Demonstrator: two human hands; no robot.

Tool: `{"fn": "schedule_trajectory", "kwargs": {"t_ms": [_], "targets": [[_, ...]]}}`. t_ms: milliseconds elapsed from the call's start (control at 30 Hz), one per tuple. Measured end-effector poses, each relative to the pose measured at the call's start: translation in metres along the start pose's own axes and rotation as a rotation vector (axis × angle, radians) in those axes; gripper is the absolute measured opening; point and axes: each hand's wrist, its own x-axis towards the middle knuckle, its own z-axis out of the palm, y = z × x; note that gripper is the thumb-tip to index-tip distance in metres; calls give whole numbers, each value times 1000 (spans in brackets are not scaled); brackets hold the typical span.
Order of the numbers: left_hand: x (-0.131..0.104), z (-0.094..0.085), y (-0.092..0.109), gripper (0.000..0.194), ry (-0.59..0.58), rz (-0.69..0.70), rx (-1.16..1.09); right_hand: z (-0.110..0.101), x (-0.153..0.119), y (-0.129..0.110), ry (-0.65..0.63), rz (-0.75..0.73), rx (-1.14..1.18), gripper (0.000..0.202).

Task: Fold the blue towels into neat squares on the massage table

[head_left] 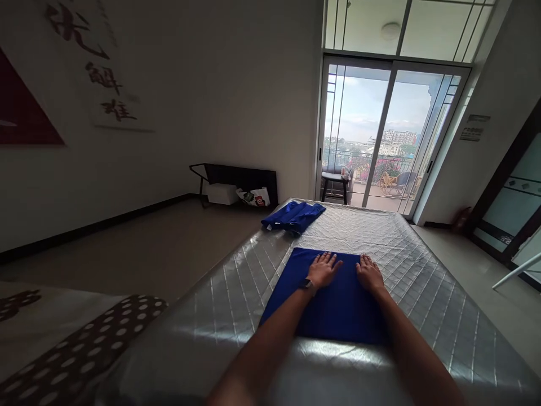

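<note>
A blue cloth, folded flat into a rough rectangle, lies on the quilted mattress, near the middle of its width. Both hands rest palm-down on the far half of the cloth, side by side and slightly apart. The left hand has its fingers spread and stretched flat, tips close to the cloth's far edge; a dark watch sits on that wrist. The right hand lies the same way, fingers flat and extended toward the far edge, near the cloth's right border. Neither hand grips anything; the cloth lies under the palms and fingers, not between them.

Farther up the mattress, toward its left edge, a second blue cloth lies folded, well apart from the hands. Beyond the mattress stand glass sliding doors onto a balcony. A dotted fabric lies at lower left.
</note>
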Motion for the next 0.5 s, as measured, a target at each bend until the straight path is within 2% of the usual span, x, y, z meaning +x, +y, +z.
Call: {"fn": "schedule_trajectory", "kwargs": {"t_ms": [133, 233, 333, 500], "targets": [[-25, -25, -57, 71, -8, -258, 29, 3, 2, 1, 3, 18, 9, 63], [-36, -37, -89, 75, -21, -361, 42, 3, 3, 1, 5, 34, 13, 63], [-41, -38, -103, 76, -28, -376, 45, 2, 2, 0, 10, 41, 20, 63], [-39, -32, -104, 77, -24, -356, 62, -3, -3, 0, 34, 49, 31, 61]]}}
